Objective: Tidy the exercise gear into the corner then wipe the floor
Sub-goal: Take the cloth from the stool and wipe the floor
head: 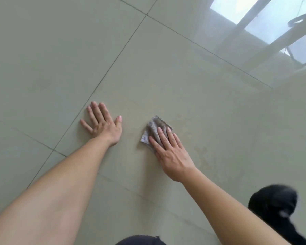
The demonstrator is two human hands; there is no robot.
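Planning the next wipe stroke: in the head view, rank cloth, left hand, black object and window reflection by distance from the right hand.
1. cloth, pressed under the right hand.
2. left hand, flat on the floor, to its left.
3. black object, blurred, lower right.
4. window reflection, upper right.

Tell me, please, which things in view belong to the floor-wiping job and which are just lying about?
Part of the job:
- grey cloth, pressed flat under the right hand
- tiled floor
- left hand, resting flat on the floor

Lying about:
- black object at the lower right, too blurred to identify
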